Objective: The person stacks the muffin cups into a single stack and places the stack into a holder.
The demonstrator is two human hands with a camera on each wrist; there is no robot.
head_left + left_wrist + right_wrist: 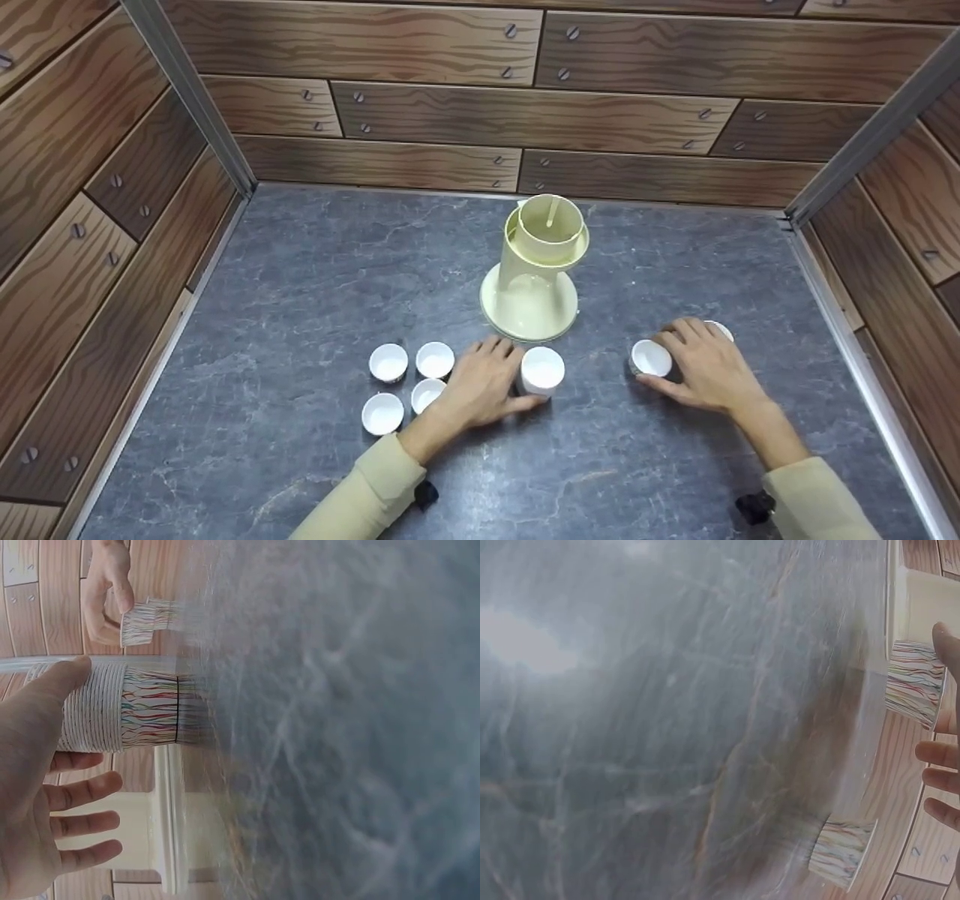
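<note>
My left hand (478,384) holds a stack of nested paper cups (543,369) between thumb and index finger, its other fingers stretched out. In the left wrist view the stack (150,709) shows many white rims above a wall of coloured wavy lines. On the right, my right hand (705,367) grips a single paper cup (651,358), patterned the same way in the right wrist view, with thumb and forefinger. Another paper cup (721,330) stands just beyond that hand, partly hidden by it. Both the stack and the gripped cup are upright.
Several white paper cups (388,363) stand upright in a cluster left of my left hand. A cream-coloured stand (529,306) with a round base and an open tube on top is behind the stack. Wood-patterned walls (450,112) border the grey marbled table (315,262).
</note>
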